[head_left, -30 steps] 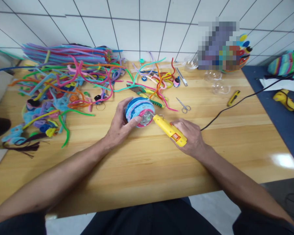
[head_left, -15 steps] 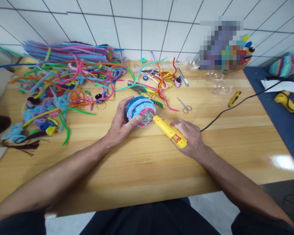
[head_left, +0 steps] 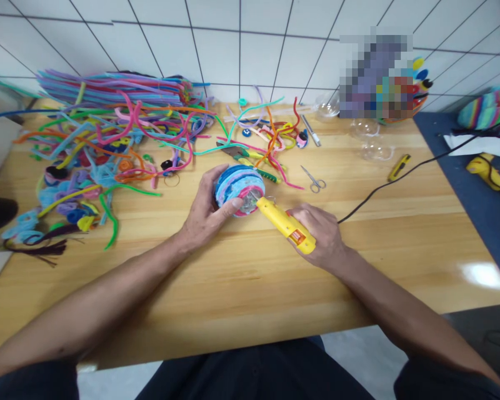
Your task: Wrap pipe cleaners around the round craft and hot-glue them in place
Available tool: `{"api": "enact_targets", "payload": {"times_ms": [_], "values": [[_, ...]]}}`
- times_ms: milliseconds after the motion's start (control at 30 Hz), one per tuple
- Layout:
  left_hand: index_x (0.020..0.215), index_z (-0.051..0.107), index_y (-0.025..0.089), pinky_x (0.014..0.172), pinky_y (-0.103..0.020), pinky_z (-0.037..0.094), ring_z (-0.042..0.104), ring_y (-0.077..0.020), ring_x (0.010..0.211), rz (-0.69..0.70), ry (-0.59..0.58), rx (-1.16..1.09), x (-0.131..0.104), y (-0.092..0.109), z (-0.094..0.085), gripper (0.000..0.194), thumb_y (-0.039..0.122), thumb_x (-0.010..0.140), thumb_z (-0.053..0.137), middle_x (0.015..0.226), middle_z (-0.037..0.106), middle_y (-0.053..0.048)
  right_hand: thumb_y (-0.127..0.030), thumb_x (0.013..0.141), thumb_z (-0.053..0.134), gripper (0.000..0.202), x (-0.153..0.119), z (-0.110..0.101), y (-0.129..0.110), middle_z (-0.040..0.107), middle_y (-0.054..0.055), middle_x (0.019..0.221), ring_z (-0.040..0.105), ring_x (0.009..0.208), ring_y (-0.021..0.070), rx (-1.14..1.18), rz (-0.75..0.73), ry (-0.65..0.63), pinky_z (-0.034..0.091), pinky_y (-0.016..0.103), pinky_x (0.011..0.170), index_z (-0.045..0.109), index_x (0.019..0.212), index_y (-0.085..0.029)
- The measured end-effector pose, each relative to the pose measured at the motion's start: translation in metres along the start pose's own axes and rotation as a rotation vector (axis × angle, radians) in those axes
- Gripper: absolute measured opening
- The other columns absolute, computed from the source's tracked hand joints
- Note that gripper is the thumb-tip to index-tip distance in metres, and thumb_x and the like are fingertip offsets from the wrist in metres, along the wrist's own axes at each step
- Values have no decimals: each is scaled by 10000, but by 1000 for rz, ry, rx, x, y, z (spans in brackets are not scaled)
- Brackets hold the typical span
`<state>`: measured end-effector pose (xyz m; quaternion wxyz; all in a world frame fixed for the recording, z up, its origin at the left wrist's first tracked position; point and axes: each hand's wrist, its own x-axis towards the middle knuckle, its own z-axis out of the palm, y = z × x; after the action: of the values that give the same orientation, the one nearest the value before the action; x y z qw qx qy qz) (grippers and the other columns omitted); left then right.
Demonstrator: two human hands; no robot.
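My left hand (head_left: 206, 211) is wrapped round the left side of a ball (head_left: 238, 182) covered in blue, purple and light blue strands. Its thumb lies near a pink ring around a clear patch on the ball's near side. A yellow glue gun (head_left: 281, 219) is gripped in my right hand (head_left: 319, 233), its metal tip at the clear patch. Whether the tip touches the surface I cannot tell. A black cord runs from behind my right hand to the right.
Colourful pipe cleaners (head_left: 116, 89) and a tangled heap of them fill the back left. Beyond the ball lie green-handled pliers (head_left: 233, 149). Scissors (head_left: 314, 180), a yellow cutter (head_left: 399, 168) and clear plastic globes (head_left: 364, 128) are to the right.
The glue gun and my right hand have shifted slightly left, bringing the tip further over the ball's clear patch. My left hand still holds the ball in nearly the same place.
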<state>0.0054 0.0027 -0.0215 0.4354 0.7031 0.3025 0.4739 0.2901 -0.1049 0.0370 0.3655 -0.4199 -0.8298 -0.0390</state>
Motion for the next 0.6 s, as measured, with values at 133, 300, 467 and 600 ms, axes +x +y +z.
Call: {"api": "enact_targets", "payload": {"times_ms": [133,300,467,600], "values": [[1688,505,380,1351,-665,518,632,-376,1551,2,-12,0,0,1,0,798,606,1013,867,1667,604,-125,-283,1155,564,134,0,1,-1,763,38,885,699,749,221,16,8,-35,537,364,681,679,1205,-236],[1679,522,371,1356,-676,513,630,-382,1551,-2,-3,2,1,2,0,805,610,1000,882,1663,611,-130,-286,1160,561,145,0,3,-4,781,44,912,709,749,219,35,12,-40,538,372,682,688,1216,-240],[1686,508,372,1365,-684,502,620,-378,1559,2,-8,-4,0,1,0,804,606,1009,873,1662,611,-133,-293,1168,556,142,1,2,-4,775,42,898,708,749,223,-7,12,-33,545,373,691,682,1205,-239],[1680,518,378,1364,-675,505,621,-376,1560,9,-2,2,0,-1,-1,804,608,1001,880,1678,594,-128,-297,1161,589,107,0,-1,-1,778,36,898,699,749,221,-19,2,7,535,366,681,667,1198,-234]]}}
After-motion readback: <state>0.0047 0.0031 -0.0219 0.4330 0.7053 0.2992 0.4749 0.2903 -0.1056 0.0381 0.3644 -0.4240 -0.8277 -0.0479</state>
